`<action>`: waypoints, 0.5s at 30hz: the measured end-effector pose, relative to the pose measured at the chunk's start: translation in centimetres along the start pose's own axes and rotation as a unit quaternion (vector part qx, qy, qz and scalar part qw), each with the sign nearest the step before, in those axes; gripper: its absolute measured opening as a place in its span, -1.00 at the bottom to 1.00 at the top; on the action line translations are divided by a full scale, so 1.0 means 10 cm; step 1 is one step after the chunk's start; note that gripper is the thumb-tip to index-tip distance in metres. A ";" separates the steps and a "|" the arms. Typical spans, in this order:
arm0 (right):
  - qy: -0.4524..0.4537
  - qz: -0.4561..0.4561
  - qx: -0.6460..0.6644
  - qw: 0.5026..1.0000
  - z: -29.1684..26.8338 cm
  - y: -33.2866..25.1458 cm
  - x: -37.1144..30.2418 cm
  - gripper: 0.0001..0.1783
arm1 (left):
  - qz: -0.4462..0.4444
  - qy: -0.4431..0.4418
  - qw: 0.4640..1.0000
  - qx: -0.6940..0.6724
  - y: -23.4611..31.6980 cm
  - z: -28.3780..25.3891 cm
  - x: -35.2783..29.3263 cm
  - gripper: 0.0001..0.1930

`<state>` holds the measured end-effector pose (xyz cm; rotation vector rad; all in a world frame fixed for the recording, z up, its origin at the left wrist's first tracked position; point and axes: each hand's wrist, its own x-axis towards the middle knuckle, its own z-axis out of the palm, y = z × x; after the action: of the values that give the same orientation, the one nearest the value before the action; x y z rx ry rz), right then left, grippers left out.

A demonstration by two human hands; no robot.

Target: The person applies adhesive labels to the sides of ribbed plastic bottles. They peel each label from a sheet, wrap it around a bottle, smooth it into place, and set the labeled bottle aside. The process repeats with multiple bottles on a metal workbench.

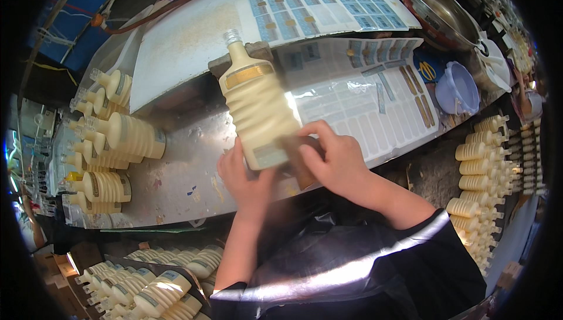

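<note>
A large cream bottle with wavy ridged sides and a clear glass-like neck lies on its back on the metal worktable, its neck end on a brown block. It has a gold label at the shoulder and a pale grey-blue label near the base. My left hand grips the base corner, fingers along its side. At the base's right edge, my right hand is closed with thumb and fingers pinched around a dark brown flat piece, too blurred to name.
Label sheets lie right of the bottle, with more labels on the white raised board behind. Cream bottles crowd the left. Others fill a crate below and stacks at right. A lilac bucket stands far right.
</note>
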<state>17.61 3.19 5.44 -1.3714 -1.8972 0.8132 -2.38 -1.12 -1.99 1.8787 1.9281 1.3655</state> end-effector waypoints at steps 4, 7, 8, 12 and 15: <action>0.024 0.082 0.077 0.993 0.09 0.39 -0.06 -0.76 | -0.037 -0.023 0.998 -0.042 -0.08 0.00 -0.03 -0.10; 0.037 0.096 0.082 0.991 0.12 0.57 -0.10 -0.78 | -0.025 -0.035 0.998 -0.049 -0.01 -0.05 -0.01 -0.12; 0.058 0.103 0.117 0.986 0.12 0.51 -0.12 -0.78 | -0.016 -0.038 0.998 -0.046 0.00 -0.07 -0.01 -0.12; 0.058 0.084 0.163 0.981 -0.01 -0.03 -0.05 -0.76 | -0.104 -0.036 0.984 -0.140 0.08 0.00 0.05 -0.30; -0.023 -0.052 0.060 0.997 0.09 -0.16 -0.02 -0.77 | -0.192 -0.037 0.971 -0.137 0.19 0.07 0.18 -0.37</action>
<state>16.03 2.52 6.13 -1.1807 -1.9052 0.8974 -0.89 0.44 -0.30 1.3277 1.8304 1.3326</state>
